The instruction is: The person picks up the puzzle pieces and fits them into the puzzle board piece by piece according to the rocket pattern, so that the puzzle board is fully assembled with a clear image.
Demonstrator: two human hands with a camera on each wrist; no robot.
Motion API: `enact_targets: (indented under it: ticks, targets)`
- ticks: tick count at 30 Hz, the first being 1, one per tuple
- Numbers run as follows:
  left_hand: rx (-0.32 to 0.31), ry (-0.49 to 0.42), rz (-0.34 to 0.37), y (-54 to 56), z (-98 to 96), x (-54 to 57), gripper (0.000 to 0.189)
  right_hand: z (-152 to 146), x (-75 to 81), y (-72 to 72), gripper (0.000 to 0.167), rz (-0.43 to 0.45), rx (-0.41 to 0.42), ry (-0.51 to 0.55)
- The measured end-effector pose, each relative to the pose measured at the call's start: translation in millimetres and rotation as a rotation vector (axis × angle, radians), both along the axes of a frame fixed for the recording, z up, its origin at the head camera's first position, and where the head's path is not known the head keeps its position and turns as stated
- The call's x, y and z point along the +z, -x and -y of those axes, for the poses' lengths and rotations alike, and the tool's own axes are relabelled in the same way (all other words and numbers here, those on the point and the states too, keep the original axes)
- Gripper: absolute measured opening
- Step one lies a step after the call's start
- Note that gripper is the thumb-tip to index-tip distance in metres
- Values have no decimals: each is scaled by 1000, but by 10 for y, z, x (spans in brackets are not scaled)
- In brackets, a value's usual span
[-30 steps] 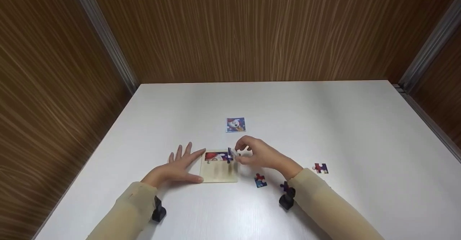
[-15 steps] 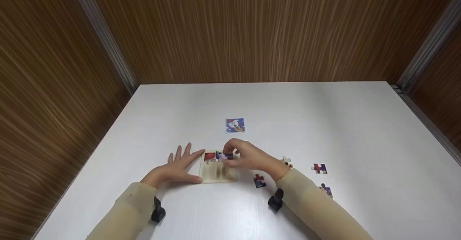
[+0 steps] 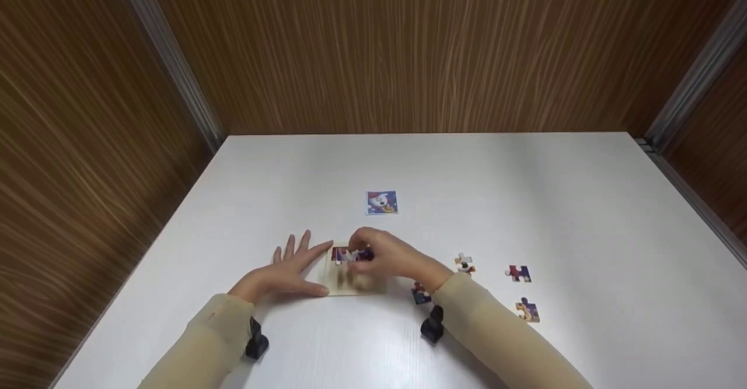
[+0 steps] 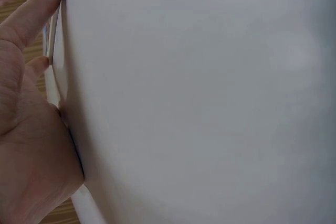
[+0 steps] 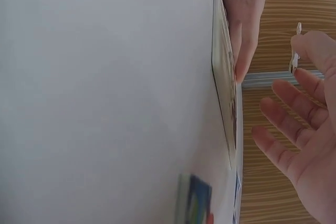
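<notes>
My left hand (image 3: 289, 273) lies on the white table with fingers spread, its thumb and index finger touching the left edge of a pale square puzzle board (image 3: 334, 284). Over the upper part of the board, my right hand (image 3: 388, 253) pinches a jigsaw piece (image 5: 295, 59) between thumb and index finger. In the right wrist view that piece is seen edge-on, held above the board, and the other fingers are loosely spread. Printed pieces in red and purple (image 3: 366, 254) fill part of the board's top row, partly hidden by the right hand. The lower part is bare wood.
A small picture card (image 3: 381, 203) of a white cartoon dog lies beyond the board. To the right are loose jigsaw pieces: a white one (image 3: 464, 263), a red-purple one (image 3: 518, 273), a yellow-purple one (image 3: 527, 310), and a red-blue one (image 3: 421, 294) near the right sleeve.
My right hand has moved left across the board with the piece, which has turned from its upright stance. Loose pieces once hidden by the right arm now show. The left hand has stayed put.
</notes>
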State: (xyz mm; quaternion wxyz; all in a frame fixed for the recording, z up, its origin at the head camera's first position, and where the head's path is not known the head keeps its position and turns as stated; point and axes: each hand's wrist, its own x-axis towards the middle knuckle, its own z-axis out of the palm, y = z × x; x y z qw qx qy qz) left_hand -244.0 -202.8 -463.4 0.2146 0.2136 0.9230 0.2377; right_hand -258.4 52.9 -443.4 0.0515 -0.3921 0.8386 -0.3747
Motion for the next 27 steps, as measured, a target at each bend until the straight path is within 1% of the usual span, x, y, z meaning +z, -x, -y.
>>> enact_targets:
  ticks: [7, 16, 23, 27]
  targets:
    - [20, -13, 22, 0, -24, 14, 98, 73, 1, -2, 28, -11, -55, -134]
    - [21, -15, 15, -1, -33, 23, 97, 142, -2, -31, 29, -100, -89, -267]
    - [11, -13, 13, -25, -12, -2, 95, 230, -35, -67, 36, -195, -104, -385]
    - [14, -10, 5, -23, -21, 7, 96, 268, -38, -77, 35, -219, -130, -443]
